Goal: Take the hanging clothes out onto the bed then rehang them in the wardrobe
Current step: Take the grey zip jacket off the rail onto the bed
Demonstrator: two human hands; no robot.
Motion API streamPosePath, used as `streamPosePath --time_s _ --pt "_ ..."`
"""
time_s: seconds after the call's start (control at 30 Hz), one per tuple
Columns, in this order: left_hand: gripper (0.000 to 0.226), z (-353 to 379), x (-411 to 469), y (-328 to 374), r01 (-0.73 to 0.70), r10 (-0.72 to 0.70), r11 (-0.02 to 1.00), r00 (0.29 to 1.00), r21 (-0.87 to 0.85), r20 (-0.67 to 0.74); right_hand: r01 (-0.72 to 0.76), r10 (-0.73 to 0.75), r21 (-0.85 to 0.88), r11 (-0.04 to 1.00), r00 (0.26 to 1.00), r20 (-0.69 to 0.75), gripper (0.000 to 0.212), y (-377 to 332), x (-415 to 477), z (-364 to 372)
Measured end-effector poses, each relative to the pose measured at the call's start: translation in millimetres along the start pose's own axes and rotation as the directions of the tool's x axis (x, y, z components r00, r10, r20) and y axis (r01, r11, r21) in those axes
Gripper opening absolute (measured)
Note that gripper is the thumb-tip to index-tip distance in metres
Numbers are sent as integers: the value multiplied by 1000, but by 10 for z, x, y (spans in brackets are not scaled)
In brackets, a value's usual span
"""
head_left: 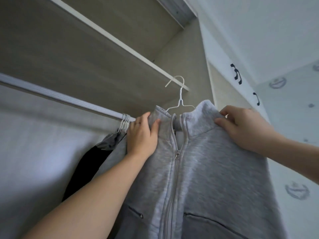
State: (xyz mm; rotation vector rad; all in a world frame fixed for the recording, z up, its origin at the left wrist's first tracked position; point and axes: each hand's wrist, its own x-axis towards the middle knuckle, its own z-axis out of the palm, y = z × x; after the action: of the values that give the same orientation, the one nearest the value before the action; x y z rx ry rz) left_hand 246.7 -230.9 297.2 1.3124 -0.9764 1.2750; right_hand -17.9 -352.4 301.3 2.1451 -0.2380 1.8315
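Note:
A light grey zip-up jacket (207, 169) hangs on a white wire hanger (179, 99) whose hook is free in the air, above and to the right of the wardrobe rail (60, 99). My left hand (143, 135) grips the jacket's left shoulder by the collar. My right hand (241, 125) grips the right shoulder by the collar. Several white hangers (125, 122) sit on the rail just left of my left hand, carrying dark and grey clothes (96, 161).
A wardrobe shelf (86, 49) runs overhead, just above the hanger hook. The wardrobe's side panel (195, 66) stands to the right, then white doors with dark handles (236, 73). A patterned wall (293, 152) fills the far right.

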Motion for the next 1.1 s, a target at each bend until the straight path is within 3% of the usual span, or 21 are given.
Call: streamPosePath --time_s 0.13,0.3,0.47,0.73,0.93,1.1 --pt "37 286 -104 762 -62 61 997 998 -49 -26 -49 51 -97 994 998 20 10 448 -270 -787" --pt "29 699 -396 1896 -115 110 960 993 -255 -33 -45 70 -314 948 995 70 16 957 -582 -1896" --pt "33 1154 -856 3080 -37 50 893 999 -448 17 -45 135 -492 869 980 148 16 1395 -959 -2968" --pt "30 1815 -1799 4780 32 109 697 983 -717 151 -131 317 -673 728 935 161 7 1924 -1826 -4293" --pt "35 2367 -2830 5795 58 267 594 927 -802 265 -241 523 -791 562 845 114 17 2373 -2851 -4876" --pt "37 2908 -3877 6576 148 419 484 826 -863 377 -304 663 -859 412 746 54 22 2753 -3835 -5166"
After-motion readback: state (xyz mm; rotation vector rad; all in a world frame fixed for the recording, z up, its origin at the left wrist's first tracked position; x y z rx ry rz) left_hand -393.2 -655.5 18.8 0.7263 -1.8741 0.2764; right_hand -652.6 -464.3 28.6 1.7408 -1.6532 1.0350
